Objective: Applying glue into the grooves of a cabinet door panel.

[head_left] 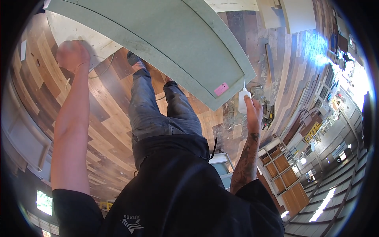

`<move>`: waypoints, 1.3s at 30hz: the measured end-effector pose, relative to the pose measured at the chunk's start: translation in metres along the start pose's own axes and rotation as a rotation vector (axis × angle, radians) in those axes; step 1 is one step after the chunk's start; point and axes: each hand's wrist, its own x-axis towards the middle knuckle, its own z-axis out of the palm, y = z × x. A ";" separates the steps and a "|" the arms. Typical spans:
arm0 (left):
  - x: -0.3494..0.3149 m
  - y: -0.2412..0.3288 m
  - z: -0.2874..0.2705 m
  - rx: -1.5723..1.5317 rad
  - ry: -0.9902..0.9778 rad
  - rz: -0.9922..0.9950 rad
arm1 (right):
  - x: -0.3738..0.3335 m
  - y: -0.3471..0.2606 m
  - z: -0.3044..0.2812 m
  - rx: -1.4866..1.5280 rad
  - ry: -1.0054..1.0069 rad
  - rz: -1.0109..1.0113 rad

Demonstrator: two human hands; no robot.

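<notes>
My right hand (254, 109) is closed around a white squeeze bottle (243, 103) with a thin nozzle. The nozzle tip meets the right edge of a large grey-green panel (169, 43), near its corner. A pink sticker (221, 89) lies on that corner, and a dark groove runs along the panel's border. Far to the left, my left hand (75, 56) is over a pale, stained board (65, 27) that extends beneath the panel. Its fingers are smeared, so their pose and anything in them cannot be made out.
Wood-plank flooring (106, 138) surrounds my legs. Tools (268, 116) lie beyond my right hand, and a narrow strip (270, 61) rests farther off. Pale boards (298, 15) are at the far right. A metal-framed rack (284, 170) stands to the right; white panels (27, 126) stand at the left.
</notes>
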 end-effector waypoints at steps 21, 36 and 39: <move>0.004 -0.004 0.004 0.006 0.022 0.036 | -0.006 -0.014 0.000 -0.001 -0.050 0.003; -0.003 -0.005 0.000 0.001 0.019 0.002 | -0.009 -0.023 0.013 0.101 -0.057 0.017; -0.004 -0.002 0.006 -0.001 0.017 0.014 | -0.011 -0.028 0.011 0.050 -0.035 0.023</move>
